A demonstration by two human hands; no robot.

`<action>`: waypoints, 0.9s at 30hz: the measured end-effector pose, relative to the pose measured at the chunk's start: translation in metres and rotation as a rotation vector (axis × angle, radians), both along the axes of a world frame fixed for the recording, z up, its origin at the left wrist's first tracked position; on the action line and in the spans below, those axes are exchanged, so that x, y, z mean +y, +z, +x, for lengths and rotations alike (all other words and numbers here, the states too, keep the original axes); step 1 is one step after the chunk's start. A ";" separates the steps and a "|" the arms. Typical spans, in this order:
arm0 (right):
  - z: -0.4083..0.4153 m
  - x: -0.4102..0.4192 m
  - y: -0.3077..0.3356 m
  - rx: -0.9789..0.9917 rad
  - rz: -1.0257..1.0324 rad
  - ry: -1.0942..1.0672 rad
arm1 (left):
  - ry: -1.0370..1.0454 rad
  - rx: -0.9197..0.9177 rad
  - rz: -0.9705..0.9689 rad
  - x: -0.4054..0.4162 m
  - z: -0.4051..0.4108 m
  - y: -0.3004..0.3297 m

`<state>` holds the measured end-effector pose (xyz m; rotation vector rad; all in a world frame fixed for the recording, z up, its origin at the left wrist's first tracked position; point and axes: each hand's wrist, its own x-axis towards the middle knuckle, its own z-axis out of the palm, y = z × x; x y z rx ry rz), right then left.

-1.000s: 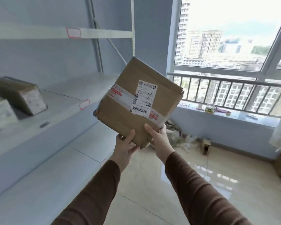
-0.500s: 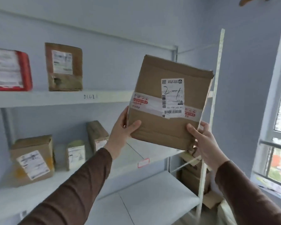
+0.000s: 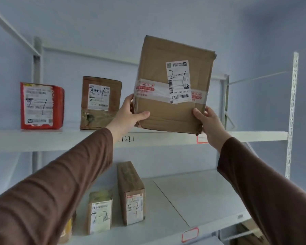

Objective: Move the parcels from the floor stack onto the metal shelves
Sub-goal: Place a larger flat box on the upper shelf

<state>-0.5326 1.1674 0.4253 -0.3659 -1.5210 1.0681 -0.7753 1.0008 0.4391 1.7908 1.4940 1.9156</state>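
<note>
**White metal shelving: two tiers in view**

Upper shelf (image 3: 60, 138): red parcel (image 3: 41, 106) standing at 9 o'clock; brown carton (image 3: 100, 103) upright just beside it at 10 o'clock, both marked 2-1. Edge bears handwritten digits, possibly "1621", and a red-bordered tag (image 3: 201, 139).

Lower shelf (image 3: 201, 195): narrow carton (image 3: 131, 191) and small yellowish box (image 3: 100, 212) side by side at 6 o'clock, both marked 2-2. Red-bordered tag (image 3: 190, 234) on front edge.
</note>
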 end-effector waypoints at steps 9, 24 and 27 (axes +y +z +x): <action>-0.039 0.083 0.003 -0.120 0.063 0.023 | 0.282 0.155 -0.155 0.050 -0.028 -0.004; -0.051 0.121 0.009 -0.340 0.187 -0.047 | 0.482 0.266 -0.325 0.078 -0.054 0.006; -0.065 0.130 0.015 -0.427 0.199 -0.112 | 0.558 0.308 -0.410 0.082 -0.055 0.010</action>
